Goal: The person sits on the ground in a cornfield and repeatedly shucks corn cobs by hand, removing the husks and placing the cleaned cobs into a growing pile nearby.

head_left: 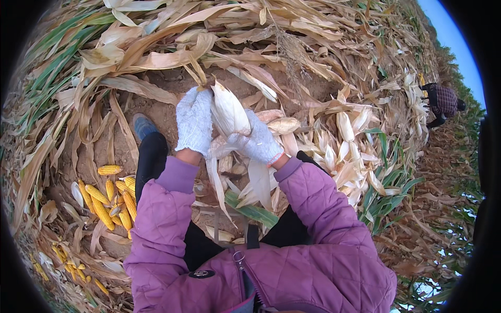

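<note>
The gloves (194, 121) are white, the corn husk (228, 108) cream, the diamond-quilted jacket (318, 271) purple, the cobs (102, 213) golden yellow.

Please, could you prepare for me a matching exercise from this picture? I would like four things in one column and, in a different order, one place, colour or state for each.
Things:
1. Ear
2. Cobs
3. Jacket
4. Other person

Descriptions:
A. purple and quilted
B. far off, at the right of the picture
C. in pale husk, held in the right hand
D. yellow, without husk, lying at the left

Right pairs: 1-C, 2-D, 3-A, 4-B
</note>
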